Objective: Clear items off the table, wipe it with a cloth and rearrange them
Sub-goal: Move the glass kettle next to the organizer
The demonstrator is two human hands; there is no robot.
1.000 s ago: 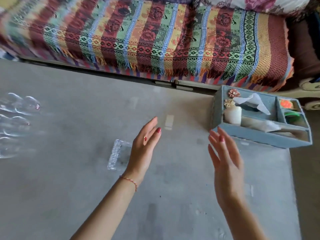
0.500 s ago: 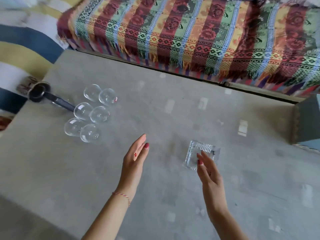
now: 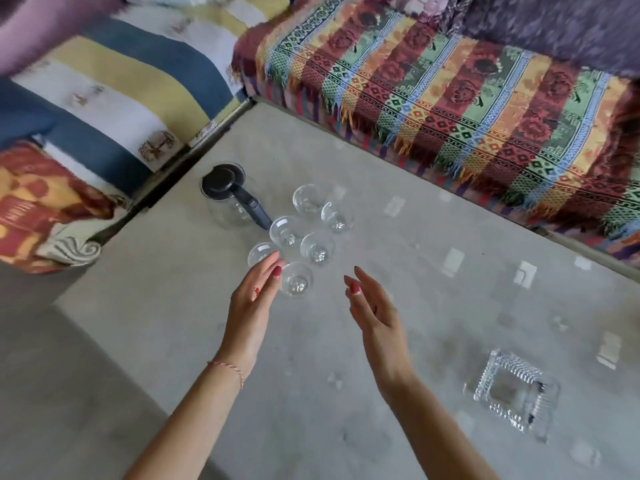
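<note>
As both hands reach in, left hand [image 3: 254, 299] and right hand [image 3: 372, 311] spread, holding nothing. Six glasses [image 3: 317, 249] clustered beside jug [image 3: 230, 199] on table [image 3: 433, 341]: light, slippery, breakable; grasp round sides, singly.

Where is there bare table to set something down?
Bare table lies between the glasses and the ashtray, and along the near edge left of the left hand. It is crowded around the glasses and jug.
</note>
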